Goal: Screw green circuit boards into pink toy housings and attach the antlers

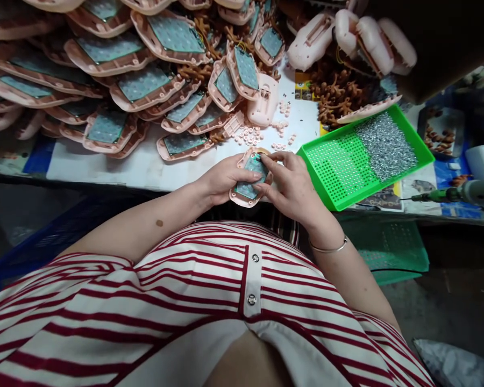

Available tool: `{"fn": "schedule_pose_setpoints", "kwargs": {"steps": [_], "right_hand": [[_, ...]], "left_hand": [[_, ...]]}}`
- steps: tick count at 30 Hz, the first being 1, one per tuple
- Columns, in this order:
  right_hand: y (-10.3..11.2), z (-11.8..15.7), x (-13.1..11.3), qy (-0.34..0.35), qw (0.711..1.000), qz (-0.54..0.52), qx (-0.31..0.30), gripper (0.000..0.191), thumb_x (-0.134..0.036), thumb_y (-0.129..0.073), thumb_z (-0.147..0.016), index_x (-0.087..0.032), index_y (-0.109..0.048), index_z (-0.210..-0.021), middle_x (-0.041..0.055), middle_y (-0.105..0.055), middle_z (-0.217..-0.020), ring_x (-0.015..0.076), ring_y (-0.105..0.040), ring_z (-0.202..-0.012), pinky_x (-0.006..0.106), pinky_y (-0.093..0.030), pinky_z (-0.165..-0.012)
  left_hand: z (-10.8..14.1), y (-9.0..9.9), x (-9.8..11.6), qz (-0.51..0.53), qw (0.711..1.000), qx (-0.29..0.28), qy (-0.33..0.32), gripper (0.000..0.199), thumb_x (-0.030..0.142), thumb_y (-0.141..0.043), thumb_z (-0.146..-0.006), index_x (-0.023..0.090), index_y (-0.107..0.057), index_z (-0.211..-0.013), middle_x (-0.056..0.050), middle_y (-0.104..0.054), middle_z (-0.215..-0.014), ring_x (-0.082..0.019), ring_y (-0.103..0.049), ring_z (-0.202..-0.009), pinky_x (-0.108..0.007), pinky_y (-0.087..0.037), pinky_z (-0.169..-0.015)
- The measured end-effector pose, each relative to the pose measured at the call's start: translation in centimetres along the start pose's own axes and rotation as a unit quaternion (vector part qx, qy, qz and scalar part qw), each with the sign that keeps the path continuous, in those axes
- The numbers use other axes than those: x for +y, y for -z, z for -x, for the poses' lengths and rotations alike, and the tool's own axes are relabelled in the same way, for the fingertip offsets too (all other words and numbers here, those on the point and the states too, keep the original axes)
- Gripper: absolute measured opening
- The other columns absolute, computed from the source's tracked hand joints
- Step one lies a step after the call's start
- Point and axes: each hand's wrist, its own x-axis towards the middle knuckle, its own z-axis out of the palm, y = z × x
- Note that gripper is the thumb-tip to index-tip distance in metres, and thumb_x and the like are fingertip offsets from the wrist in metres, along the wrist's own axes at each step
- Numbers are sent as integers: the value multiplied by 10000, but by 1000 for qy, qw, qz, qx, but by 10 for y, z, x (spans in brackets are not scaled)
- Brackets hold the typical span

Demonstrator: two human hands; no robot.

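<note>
My left hand (228, 177) grips a pink plastic toy shell (244, 201) by its left side, thumb lying across the blue-green circuit board (246, 189) set inside it. Over the shell's right side is my right hand (288, 183), its index fingertip on the upper end near the board's edge and its thumb on the board. Whether the right fingers pinch some small part is hidden. The shell is held at the table's front edge, open side up. Just beyond it lie small pink plastic buttons (250, 135) and a closed-looking pink shell (264, 102).
Pink shells with boards (145, 86) are heaped at the left and back. A green basket (331, 199) of small metal screws stands at the right. Brown plastic pieces (339, 94) lie behind it. An electric screwdriver (447, 194) points in from the right. A metal tray (457, 121) holds brown bits.
</note>
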Motion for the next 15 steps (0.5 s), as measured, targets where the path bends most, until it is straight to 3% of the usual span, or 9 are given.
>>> {"fn": "schedule_pose_setpoints", "kwargs": {"steps": [15], "right_hand": [[-15,-1,-3,-24,999,13,15,518,-498,-492,-966,-170,-567,-1360,167,-601,-1228,300,-548,-1132,525,-467,-962]], "left_hand": [[0,-1,3,-9,1000,18,14,409,96,-787,-604,112,-618,-976,-14,-673,-773,-142,-637,-654,-254,-507,-626]]}}
